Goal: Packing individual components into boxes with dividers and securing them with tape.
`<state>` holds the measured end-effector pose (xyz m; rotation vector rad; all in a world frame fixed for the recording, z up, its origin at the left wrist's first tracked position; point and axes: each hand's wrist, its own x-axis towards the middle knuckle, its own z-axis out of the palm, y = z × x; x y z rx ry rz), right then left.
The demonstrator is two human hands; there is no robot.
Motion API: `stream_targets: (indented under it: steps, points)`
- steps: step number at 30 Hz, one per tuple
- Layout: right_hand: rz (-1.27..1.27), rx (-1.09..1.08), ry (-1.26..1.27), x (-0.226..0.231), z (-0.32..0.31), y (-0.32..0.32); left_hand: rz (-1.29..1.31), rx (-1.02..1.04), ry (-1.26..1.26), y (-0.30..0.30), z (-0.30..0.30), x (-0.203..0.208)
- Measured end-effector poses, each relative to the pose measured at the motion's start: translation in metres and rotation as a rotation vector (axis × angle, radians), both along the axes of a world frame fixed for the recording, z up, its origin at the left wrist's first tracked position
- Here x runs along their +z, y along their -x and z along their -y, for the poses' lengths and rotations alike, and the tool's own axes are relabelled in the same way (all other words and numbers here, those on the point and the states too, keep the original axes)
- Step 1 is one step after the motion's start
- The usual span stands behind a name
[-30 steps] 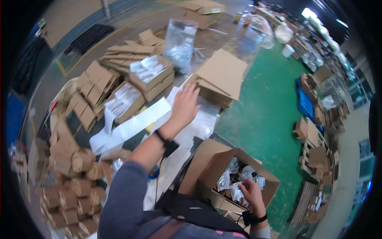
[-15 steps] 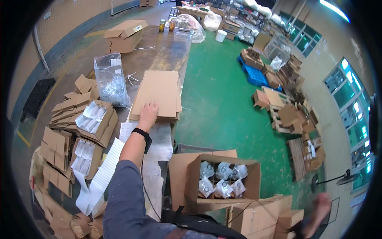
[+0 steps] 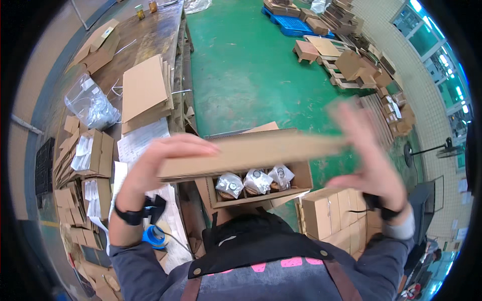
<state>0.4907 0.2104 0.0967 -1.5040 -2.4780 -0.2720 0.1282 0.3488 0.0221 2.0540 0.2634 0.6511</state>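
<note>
A flat brown cardboard sheet (image 3: 256, 153), seen nearly edge-on, is held above an open carton (image 3: 301, 178). My left hand (image 3: 168, 158) grips the sheet's left end, fingers over the top. At its right end, my right hand (image 3: 369, 150) is open and motion-blurred, thumb spread from the fingers; contact with the sheet is unclear. Inside the carton, clear plastic bags (image 3: 257, 181) with dark rings sit in a row on the near side. The sheet hides the far part. More cardboard sheets (image 3: 144, 90) lie stacked on the table to the left.
The long worktable (image 3: 150, 37) carries printed papers (image 3: 143, 143), a clear plastic bag (image 3: 93, 103) and a blue tape roll (image 3: 154, 237). Small cartons with white packets (image 3: 84, 153) stand far left. Closed cartons (image 3: 334, 215) sit at my right; a fan (image 3: 447, 148) stands beyond.
My left hand has left the stack and now grips a cardboard sheet over the carton. My right hand has come in from the lower right to the sheet's other end. The view has shifted.
</note>
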Motion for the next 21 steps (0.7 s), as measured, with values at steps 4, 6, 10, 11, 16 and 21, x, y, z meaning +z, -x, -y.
stream_targets:
  steps: [4,6,10,11,16,21]
  points:
    - [-0.362,-0.075,0.723,-0.096,-0.021,-0.027,-0.069,0.212,-0.078,-0.031,0.014,-0.046]
    - [-0.314,-0.063,0.645,-0.115,-0.032,-0.032,-0.155,0.681,0.031,-0.027,0.022,-0.059]
    - [-0.106,-0.076,0.345,-0.199,-0.043,-0.024,-0.074,0.822,0.007,-0.038,0.029,-0.069]
    - [-0.035,-0.086,0.415,-0.22,-0.046,-0.014,-0.104,0.769,-0.057,-0.046,0.033,-0.066]
    - [0.014,0.0,0.825,-0.275,0.005,0.006,-0.726,0.363,-0.359,-0.096,0.062,-0.154]
    - [0.123,0.002,0.948,-0.285,-0.021,0.007,-1.322,0.008,-0.171,-0.136,0.062,-0.213]
